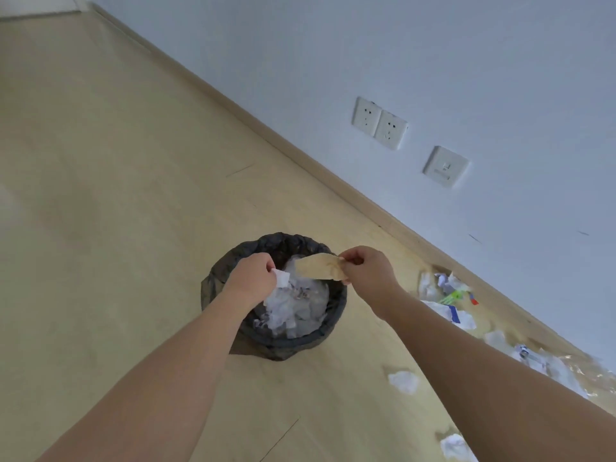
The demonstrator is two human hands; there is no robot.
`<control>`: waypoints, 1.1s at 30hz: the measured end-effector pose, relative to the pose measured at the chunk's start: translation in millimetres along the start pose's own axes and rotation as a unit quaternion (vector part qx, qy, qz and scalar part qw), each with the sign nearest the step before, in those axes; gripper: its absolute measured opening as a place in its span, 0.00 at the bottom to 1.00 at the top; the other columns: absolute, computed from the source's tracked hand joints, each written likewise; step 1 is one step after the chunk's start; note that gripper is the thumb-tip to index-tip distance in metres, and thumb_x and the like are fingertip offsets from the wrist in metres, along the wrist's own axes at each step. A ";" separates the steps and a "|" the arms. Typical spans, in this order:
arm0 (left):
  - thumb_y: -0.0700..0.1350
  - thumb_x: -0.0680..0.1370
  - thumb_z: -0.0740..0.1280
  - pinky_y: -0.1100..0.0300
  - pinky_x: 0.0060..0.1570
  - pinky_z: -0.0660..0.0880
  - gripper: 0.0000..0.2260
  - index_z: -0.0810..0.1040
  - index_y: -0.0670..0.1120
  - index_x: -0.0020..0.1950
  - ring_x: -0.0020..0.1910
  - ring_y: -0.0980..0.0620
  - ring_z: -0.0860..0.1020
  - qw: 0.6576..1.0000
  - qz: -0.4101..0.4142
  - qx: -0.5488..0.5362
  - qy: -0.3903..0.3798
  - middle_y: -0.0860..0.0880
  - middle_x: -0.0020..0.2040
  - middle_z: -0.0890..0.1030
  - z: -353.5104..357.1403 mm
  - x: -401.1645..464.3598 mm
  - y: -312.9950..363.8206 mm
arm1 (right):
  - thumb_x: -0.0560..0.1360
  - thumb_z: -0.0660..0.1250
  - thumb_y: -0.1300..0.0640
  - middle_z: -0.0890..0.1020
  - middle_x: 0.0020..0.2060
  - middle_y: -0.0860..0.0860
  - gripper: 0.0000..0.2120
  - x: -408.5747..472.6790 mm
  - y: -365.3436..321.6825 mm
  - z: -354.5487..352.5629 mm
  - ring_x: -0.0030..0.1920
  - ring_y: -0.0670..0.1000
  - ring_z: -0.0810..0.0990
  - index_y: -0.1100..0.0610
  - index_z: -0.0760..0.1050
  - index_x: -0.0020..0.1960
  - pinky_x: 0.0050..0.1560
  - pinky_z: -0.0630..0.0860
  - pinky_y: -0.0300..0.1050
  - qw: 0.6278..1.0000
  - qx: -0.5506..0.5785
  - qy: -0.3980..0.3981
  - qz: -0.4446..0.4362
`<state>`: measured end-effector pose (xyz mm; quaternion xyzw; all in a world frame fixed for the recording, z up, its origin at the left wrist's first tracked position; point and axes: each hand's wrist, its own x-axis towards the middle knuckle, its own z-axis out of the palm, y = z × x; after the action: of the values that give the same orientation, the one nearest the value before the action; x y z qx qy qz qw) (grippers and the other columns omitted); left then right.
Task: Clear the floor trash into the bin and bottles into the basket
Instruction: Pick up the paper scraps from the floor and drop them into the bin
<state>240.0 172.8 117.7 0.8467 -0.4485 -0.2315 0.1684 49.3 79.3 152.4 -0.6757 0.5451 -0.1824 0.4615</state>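
Tan paper scrap (321, 266): thin, light and limp by the look of it, pinched at one end between thumb and fingertips of the right hand (366, 273) and held just above the mouth of the bin (276, 345); white paper scrap (282, 278) gripped in the curled left hand (251, 278) over the same opening (edge pinches suffice; likely to flutter if dropped from height). Black liner, white crumpled paper inside. Pale wood floor meeting a white wall with sockets (380, 126); loose litter (446, 295) along the skirting, a paper ball (403, 381) nearer; no basket or bottles clearly identifiable.
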 end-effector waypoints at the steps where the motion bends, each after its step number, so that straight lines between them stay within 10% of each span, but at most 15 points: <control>1: 0.42 0.81 0.59 0.60 0.39 0.71 0.08 0.75 0.46 0.57 0.44 0.52 0.78 1.000 -0.001 -0.002 0.003 0.48 0.49 0.81 1.5 1.3 -6.2 | 0.74 0.63 0.61 0.82 0.41 0.51 0.07 5.7 -0.8 15.6 0.42 0.55 0.82 0.51 0.78 0.44 0.40 0.78 0.47 1.000 -0.001 -0.004 0.005; 7: 0.42 0.82 0.56 0.55 0.51 0.74 0.16 0.69 0.45 0.69 0.56 0.48 0.76 0.998 -0.009 -0.023 0.052 0.46 0.61 0.77 7.1 3.1 -33.8 | 0.77 0.61 0.57 0.80 0.53 0.49 0.22 12.2 29.7 84.9 0.39 0.50 0.83 0.53 0.69 0.71 0.35 0.78 0.43 0.994 -0.069 -0.074 0.039; 15: 0.40 0.79 0.58 0.50 0.54 0.73 0.14 0.72 0.44 0.64 0.56 0.45 0.73 0.979 0.138 0.061 0.138 0.46 0.59 0.74 30.5 6.4 39.7 | 0.76 0.59 0.60 0.80 0.52 0.49 0.17 2.0 113.4 -13.6 0.43 0.52 0.82 0.53 0.74 0.63 0.42 0.78 0.47 0.993 -0.070 0.048 0.084; 24: 0.42 0.80 0.57 0.52 0.65 0.70 0.16 0.74 0.49 0.66 0.64 0.44 0.73 0.914 0.194 0.181 -0.308 0.47 0.71 0.65 210.0 -11.9 147.9 | 0.74 0.60 0.63 0.78 0.57 0.55 0.20 -40.6 268.1 -100.9 0.51 0.53 0.76 0.57 0.72 0.65 0.46 0.69 0.41 0.953 -0.152 0.012 0.263; 33: 0.43 0.80 0.54 0.54 0.69 0.66 0.22 0.68 0.58 0.73 0.73 0.53 0.65 0.870 0.177 0.211 -0.409 0.57 0.79 0.38 342.2 -36.9 122.7 | 0.79 0.58 0.54 0.72 0.63 0.55 0.18 7.0 334.6 -69.7 0.63 0.58 0.73 0.57 0.66 0.68 0.55 0.70 0.48 0.950 -0.170 -0.010 0.262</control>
<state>-47.6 110.8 -99.1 0.5986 -0.6573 -0.4234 -0.1741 -190.7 50.1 -89.2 -0.5799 0.7208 0.0474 0.3766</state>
